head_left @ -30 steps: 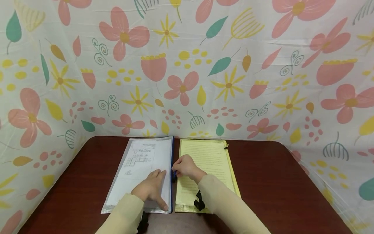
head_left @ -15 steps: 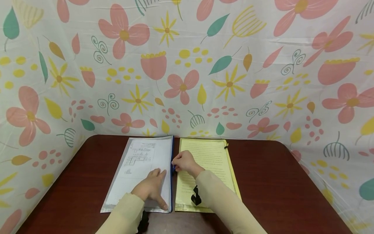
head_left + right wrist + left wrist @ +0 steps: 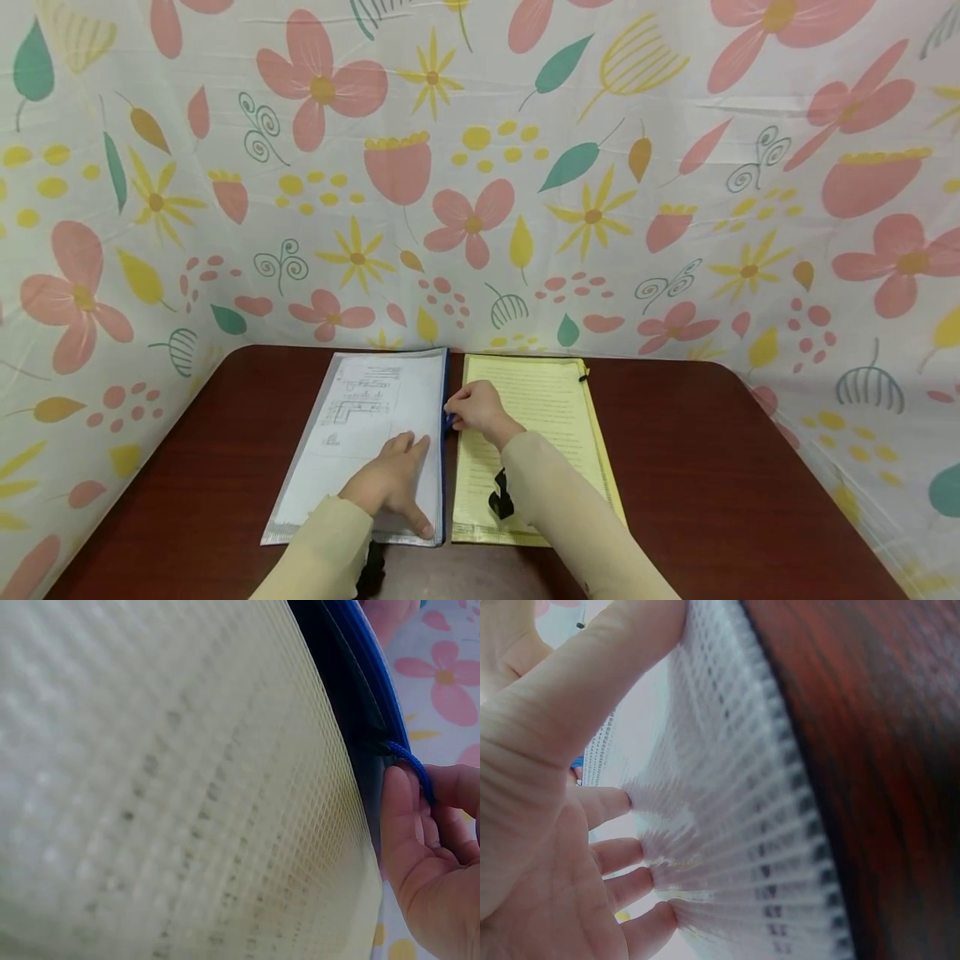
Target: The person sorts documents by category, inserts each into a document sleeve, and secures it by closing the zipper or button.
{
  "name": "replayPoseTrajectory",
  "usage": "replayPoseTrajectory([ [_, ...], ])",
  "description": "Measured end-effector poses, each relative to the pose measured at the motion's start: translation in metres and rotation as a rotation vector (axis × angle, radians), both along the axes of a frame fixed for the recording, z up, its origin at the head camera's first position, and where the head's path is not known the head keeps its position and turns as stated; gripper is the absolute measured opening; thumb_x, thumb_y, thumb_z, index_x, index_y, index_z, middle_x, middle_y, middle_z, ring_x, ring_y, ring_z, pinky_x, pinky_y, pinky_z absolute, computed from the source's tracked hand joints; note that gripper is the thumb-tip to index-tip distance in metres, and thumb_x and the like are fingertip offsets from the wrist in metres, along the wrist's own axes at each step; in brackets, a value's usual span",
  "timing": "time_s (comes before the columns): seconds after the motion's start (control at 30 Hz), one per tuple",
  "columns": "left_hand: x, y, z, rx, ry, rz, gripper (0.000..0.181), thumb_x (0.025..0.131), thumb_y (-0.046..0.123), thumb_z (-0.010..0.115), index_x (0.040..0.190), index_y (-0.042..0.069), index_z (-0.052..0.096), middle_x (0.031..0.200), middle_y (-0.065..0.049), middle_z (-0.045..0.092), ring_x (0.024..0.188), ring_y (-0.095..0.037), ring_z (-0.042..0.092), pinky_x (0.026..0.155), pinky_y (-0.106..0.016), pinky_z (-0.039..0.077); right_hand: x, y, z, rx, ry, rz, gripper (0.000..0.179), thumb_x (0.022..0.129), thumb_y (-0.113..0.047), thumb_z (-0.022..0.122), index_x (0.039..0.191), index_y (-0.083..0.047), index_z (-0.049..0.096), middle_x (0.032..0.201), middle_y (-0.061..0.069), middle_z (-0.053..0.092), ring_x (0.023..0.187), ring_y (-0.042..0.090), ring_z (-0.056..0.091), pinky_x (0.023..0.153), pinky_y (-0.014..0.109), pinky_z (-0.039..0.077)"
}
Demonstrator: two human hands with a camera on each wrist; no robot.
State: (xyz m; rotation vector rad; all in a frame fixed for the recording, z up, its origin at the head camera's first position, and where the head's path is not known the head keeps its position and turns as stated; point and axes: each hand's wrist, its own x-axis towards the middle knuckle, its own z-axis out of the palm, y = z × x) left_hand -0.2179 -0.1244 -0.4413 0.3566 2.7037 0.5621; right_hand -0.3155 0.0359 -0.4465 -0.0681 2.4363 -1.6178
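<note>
A clear mesh zip pouch (image 3: 360, 467) with a blue zip edge lies on the table, a sheet with line drawings showing through it. My left hand (image 3: 393, 479) rests on its near right part, fingers and thumb spread. In the left wrist view its fingertips press on the mesh surface (image 3: 720, 787). My right hand (image 3: 480, 412) is at the blue edge, pinching the zipper pull, a blue cord (image 3: 409, 761), between thumb and fingers. That hand is above the left side of a yellow mesh pouch (image 3: 517, 379) holding a printed page.
Both pouches lie side by side on a dark red-brown table (image 3: 697, 467), a narrow gap between them. A small black and yellow pull (image 3: 583, 377) sits at the yellow pouch's far right corner. A flower-patterned cloth (image 3: 480, 167) hangs behind and at both sides.
My right hand has moved a little away from me along the blue edge, with the zipper pull in its fingers. The left hand has stayed in place on the pouch.
</note>
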Motion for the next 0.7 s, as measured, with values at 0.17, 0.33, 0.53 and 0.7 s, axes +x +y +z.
replayPoseTrajectory([
  [0.17,0.001,0.000,0.003,0.000,0.001,0.004,0.133,0.038,0.044,0.094,0.147,0.004,0.028,0.151,-0.025,0.022,0.140,-0.041,0.020,0.106,-0.055,0.034,-0.005,-0.001,-0.001,-0.034,-0.004,-0.024,0.010,0.084,-0.002,0.065,0.086,0.007,0.068,0.078,0.013,0.066,0.054,0.013,0.061,0.059,0.030,0.057],
  [0.33,0.003,0.002,0.006,-0.009,-0.005,0.009,0.133,0.038,0.044,0.094,0.147,0.004,0.028,0.151,-0.025,0.022,0.140,-0.042,0.021,0.106,-0.055,0.033,-0.011,-0.002,-0.004,-0.075,-0.007,-0.056,0.010,0.084,-0.002,0.064,0.086,0.008,0.067,0.077,0.011,0.065,0.054,0.012,0.058,0.057,0.028,0.056],
  [0.53,0.002,0.003,0.004,-0.018,0.002,0.007,0.135,0.037,0.046,0.093,0.147,0.003,0.029,0.151,-0.024,0.023,0.140,-0.041,0.021,0.106,-0.055,0.033,-0.015,-0.004,-0.003,-0.091,-0.002,-0.077,0.011,0.085,-0.003,0.065,0.088,0.007,0.067,0.081,0.011,0.064,0.056,0.013,0.058,0.060,0.030,0.057],
  [0.7,0.002,0.002,0.003,-0.018,0.005,0.002,0.136,0.036,0.047,0.093,0.147,0.002,0.028,0.151,-0.024,0.023,0.140,-0.040,0.021,0.108,-0.054,0.032,-0.021,-0.006,-0.003,-0.077,0.013,-0.082,0.010,0.086,-0.003,0.064,0.089,0.006,0.067,0.084,0.012,0.065,0.058,0.013,0.059,0.061,0.029,0.057],
])
